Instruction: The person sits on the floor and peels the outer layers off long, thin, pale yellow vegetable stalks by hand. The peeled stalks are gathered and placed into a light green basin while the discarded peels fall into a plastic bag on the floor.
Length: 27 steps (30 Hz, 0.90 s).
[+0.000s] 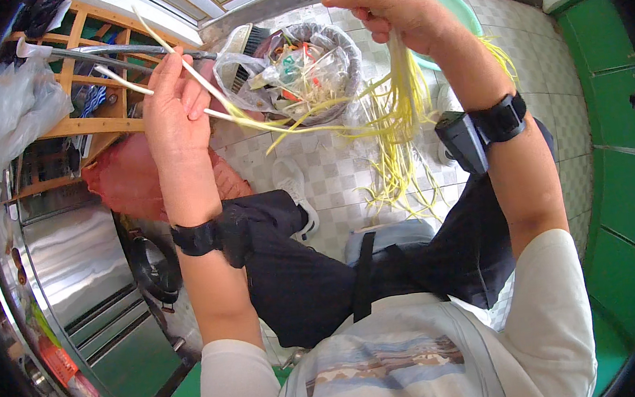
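My right hand (401,13) is closed around a thick bundle of blanched yellow chives (406,88), with white stems at the top and limp yellow leaves hanging towards the floor. A couple of separate white chive stalks (217,97) are pinched in the fingers of my left hand (175,97). Their yellow ends stretch rightward to the hanging bundle; whether they tangle with it I cannot tell. Below and between my hands stands a waste bin (355,55) with a clear plastic liner, holding plastic wrappers and pale plant scraps.
Behind my right forearm is a light green basin (468,10), with more yellow leaves (499,58) over its rim. A dustpan (233,48) with a brush, a wooden rack (74,55) and a red plastic bag (125,174) stand left. Green cabinets (618,113) line the right.
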### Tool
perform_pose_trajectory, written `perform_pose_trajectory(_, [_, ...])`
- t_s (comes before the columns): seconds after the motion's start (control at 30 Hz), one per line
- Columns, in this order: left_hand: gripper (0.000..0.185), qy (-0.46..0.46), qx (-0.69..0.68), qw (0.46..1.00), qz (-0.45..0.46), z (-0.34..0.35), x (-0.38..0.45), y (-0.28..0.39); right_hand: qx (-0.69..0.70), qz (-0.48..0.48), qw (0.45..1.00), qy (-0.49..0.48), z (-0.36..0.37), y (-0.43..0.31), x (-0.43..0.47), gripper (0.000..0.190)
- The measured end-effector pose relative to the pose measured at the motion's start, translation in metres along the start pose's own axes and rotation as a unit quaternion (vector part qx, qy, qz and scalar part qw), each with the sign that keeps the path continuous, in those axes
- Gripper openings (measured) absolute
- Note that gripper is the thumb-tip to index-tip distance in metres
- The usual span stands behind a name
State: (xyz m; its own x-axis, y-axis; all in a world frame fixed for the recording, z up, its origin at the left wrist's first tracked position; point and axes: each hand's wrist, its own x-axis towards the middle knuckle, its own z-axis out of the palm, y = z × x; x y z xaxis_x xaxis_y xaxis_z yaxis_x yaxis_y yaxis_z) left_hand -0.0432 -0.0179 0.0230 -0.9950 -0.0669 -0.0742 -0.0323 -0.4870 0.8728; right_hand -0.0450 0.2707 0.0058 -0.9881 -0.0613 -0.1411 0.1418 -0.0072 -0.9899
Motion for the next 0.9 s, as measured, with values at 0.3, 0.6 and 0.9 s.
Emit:
perform_pose_trajectory(0.3, [0.019,-0.169,0.171,0.959,-0.152,0.03,-0.032,-0.04,0.154,-0.016,0.976,-0.152,0.042,0.015,-0.01,0.027])
perform_pose_trajectory(0.6, [0.021,-0.193,0.244,0.93,-0.193,0.038,-0.041,-0.04,0.106,0.0,0.991,-0.082,0.045,0.013,-0.005,0.022])
perform_pose_trajectory(0.9, [0.018,-0.185,0.313,0.913,-0.183,0.035,-0.044,-0.038,0.051,-0.088,0.994,-0.05,0.031,0.008,-0.005,0.03])
